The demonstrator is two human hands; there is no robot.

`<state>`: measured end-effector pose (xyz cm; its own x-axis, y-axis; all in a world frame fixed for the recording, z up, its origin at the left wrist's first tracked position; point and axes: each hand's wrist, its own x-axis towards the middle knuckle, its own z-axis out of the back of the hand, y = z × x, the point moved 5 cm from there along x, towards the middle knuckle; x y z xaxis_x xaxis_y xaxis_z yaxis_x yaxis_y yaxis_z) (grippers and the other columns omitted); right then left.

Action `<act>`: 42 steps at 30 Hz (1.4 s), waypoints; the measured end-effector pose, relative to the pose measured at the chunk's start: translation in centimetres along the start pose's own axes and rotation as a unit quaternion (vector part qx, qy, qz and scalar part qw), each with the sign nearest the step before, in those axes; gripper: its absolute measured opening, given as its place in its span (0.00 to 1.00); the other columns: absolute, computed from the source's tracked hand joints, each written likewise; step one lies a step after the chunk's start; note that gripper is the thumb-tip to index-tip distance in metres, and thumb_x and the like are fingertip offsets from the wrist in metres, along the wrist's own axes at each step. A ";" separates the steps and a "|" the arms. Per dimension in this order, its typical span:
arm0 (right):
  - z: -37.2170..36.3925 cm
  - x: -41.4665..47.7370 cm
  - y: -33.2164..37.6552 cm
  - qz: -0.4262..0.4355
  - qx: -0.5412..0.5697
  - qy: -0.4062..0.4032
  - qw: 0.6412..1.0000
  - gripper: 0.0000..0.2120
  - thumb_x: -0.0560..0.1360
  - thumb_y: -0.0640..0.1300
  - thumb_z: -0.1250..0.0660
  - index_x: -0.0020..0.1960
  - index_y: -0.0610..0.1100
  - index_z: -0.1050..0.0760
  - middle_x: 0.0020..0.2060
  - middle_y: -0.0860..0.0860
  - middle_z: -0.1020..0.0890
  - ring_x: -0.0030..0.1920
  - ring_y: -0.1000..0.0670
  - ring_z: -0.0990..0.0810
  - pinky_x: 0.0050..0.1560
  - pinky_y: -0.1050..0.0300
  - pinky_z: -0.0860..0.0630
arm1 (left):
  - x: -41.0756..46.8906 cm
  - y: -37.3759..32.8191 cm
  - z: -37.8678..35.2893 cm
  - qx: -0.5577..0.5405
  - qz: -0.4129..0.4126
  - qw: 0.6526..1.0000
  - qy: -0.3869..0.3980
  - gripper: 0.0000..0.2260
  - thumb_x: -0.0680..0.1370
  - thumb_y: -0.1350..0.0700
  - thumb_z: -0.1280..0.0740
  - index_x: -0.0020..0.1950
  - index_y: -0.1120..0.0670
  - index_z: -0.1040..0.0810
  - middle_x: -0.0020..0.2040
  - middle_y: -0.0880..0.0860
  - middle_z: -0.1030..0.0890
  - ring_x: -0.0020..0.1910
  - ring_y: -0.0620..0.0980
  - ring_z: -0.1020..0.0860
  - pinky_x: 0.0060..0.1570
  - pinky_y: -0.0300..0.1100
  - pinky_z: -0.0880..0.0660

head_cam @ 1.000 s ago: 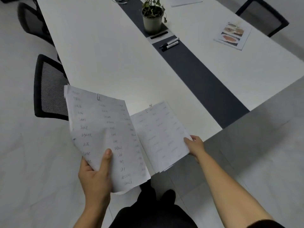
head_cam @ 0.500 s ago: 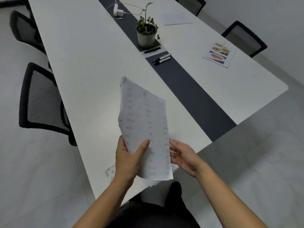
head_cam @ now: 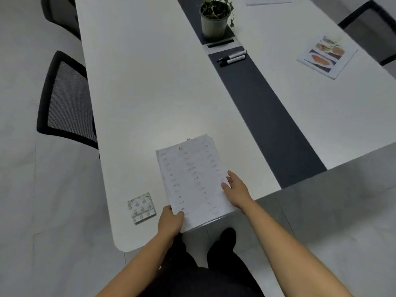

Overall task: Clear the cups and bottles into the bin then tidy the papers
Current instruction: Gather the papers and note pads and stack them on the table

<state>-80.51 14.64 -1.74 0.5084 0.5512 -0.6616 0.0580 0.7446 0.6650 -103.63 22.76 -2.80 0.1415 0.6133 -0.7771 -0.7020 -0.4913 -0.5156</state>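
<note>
The scene is lit dimly by cool, diffuse light, and only faint, soft shadows are cast on the table (head_cam: 150, 93). Its edges are bowed by the wide-angle lens, and the writing on the papers (head_cam: 192, 179) is rendered soft and illegible.

just left of the grip a small patterned packet (head_cam: 141, 207) lies flat on the white table (head_cam: 150, 82), near its rounded corner. a dark strip (head_cam: 267, 116) runs up the tabletop right of the grip. far beyond the grip two markers (head_cam: 232, 58) lie side by side on that strip, a potted plant (head_cam: 214, 20) behind them. far to the right lies a leaflet with food photos (head_cam: 326, 56). a black mesh chair (head_cam: 66, 99) stands well left, at the table's edge.
</note>
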 end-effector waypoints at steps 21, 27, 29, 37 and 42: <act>0.1 -1.9 -3.4 -0.054 -0.094 -0.046 0.993 0.29 0.83 0.50 0.42 0.80 0.43 0.45 0.74 0.41 0.38 0.73 0.42 0.35 0.73 0.49 0.38 | -1.0 -3.4 1.0 -0.004 -0.062 0.998 -0.003 0.17 0.79 0.50 0.37 0.68 0.51 0.29 0.68 0.49 0.29 0.65 0.54 0.29 0.68 0.52 0.31; 5.6 -10.0 -1.2 0.024 0.046 -0.193 0.980 0.24 0.83 0.49 0.39 0.77 0.48 0.37 0.72 0.52 0.31 0.68 0.52 0.29 0.64 0.60 0.32 | -6.1 -8.3 6.3 0.015 -0.231 0.973 -0.014 0.27 0.80 0.51 0.33 0.77 0.46 0.38 0.69 0.46 0.32 0.67 0.48 0.30 0.68 0.55 0.31; 6.8 -13.6 -1.3 0.037 0.122 -0.250 0.960 0.23 0.82 0.48 0.37 0.76 0.49 0.35 0.68 0.54 0.27 0.63 0.57 0.26 0.58 0.68 0.32 | -7.3 -9.6 7.4 0.012 -0.262 0.965 -0.002 0.28 0.79 0.53 0.33 0.77 0.46 0.39 0.69 0.45 0.30 0.65 0.47 0.29 0.66 0.56 0.29; 5.8 -26.3 -7.3 -0.031 0.276 -0.424 0.862 0.19 0.80 0.50 0.36 0.70 0.57 0.30 0.62 0.64 0.23 0.58 0.71 0.25 0.54 0.70 0.30 | -8.7 -13.8 2.2 0.046 -0.334 0.931 0.138 0.23 0.80 0.56 0.33 0.74 0.45 0.33 0.65 0.46 0.23 0.63 0.46 0.24 0.61 0.52 0.25; 8.4 -31.9 -10.5 -0.035 0.331 -0.521 0.786 0.18 0.79 0.48 0.34 0.68 0.58 0.27 0.62 0.63 0.20 0.62 0.64 0.23 0.61 0.62 0.28 | -12.3 -17.8 -5.8 0.083 -0.377 0.892 0.236 0.22 0.79 0.57 0.31 0.71 0.43 0.30 0.63 0.44 0.21 0.62 0.46 0.22 0.63 0.57 0.26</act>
<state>-90.07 -13.92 15.30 0.8920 -0.3466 -0.2902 0.3753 0.2100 0.9028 -88.87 20.42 13.81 0.8681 0.3820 -0.3170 -0.3703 0.0731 -0.9260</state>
